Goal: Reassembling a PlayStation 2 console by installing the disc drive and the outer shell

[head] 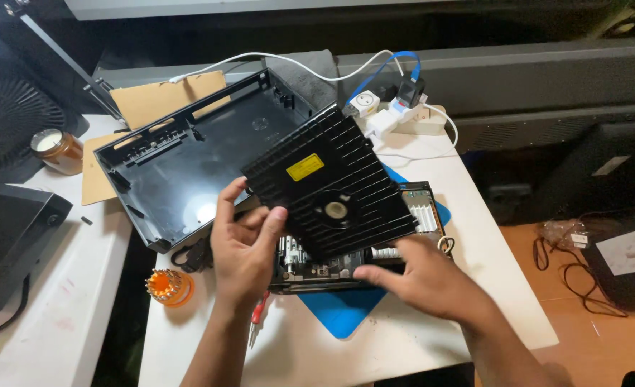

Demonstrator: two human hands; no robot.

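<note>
My left hand point(244, 247) is nearest the camera, its thumb and fingers clamped on the lower left edge of the drive point(329, 183), a black ribbed square unit with a yellow label and a round hub. The drive is tilted, raised clear of the chassis point(353, 247) below it. My right hand point(421, 276) lies flat with fingers together and extended, touching the front edge of the chassis and steadying it; it grips nothing. State of work, as I judge it: the top cover point(181, 154) is already off and lies upside down behind the chassis, and the drive is free of its bay; the remaining internal boards sit in the chassis, not yet removed. The chassis rests on a blue mat point(342, 312) on a white table point(417, 344). An orange bit holder point(168, 287) stands at the table's left edge, with a red-handled tool point(258, 312) just beside my left wrist. A power strip point(403, 118) with white and blue cables lies at the rear. A second white table to the left carries a jar point(58, 149). The room is dim, with a wooden floor to the right.
</note>
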